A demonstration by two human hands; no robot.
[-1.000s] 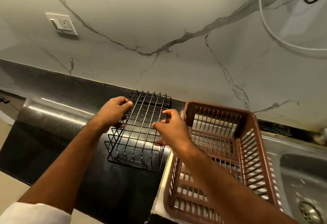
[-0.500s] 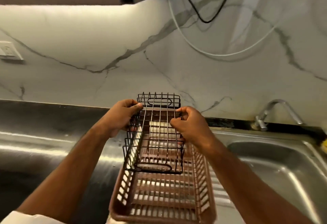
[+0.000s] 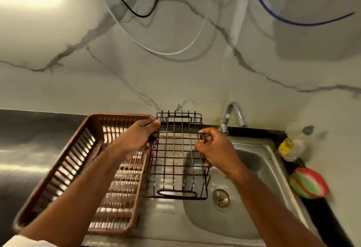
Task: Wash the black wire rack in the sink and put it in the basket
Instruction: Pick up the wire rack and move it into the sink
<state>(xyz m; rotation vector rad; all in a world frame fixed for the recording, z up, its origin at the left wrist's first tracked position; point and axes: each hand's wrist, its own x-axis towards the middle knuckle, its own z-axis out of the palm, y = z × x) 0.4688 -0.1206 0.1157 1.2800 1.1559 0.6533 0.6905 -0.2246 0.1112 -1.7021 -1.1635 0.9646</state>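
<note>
The black wire rack [image 3: 176,160] is held in the air above the left part of the steel sink [image 3: 259,160], its open side facing up and its long axis running from the near edge toward the marble wall. An oval wire handle can be seen at each short end. The rack's left long side is gripped by the left hand [image 3: 136,141], the fingers curled over the top rail and the thumb reaching toward the far left corner. The right long side is gripped by the right hand [image 3: 216,152], the fingers bent around the top wire near the far right corner. The rack's left edge hangs just beside the right rim of the brown plastic basket [image 3: 78,149], which is set on the steel drainboard to the left of the bowl; whether the two touch cannot be told. The drain strainer [image 3: 221,197] is seen in the sink floor, near the rack's near right corner. A chrome tap [image 3: 233,116] rises at the sink's far edge. On the black ledge along the sink's right edge, a blurred yellow-capped bottle [image 3: 291,148] and a green and red scrubber [image 3: 308,183] are seen. Black, white and blue cables hang against the wall above.
</note>
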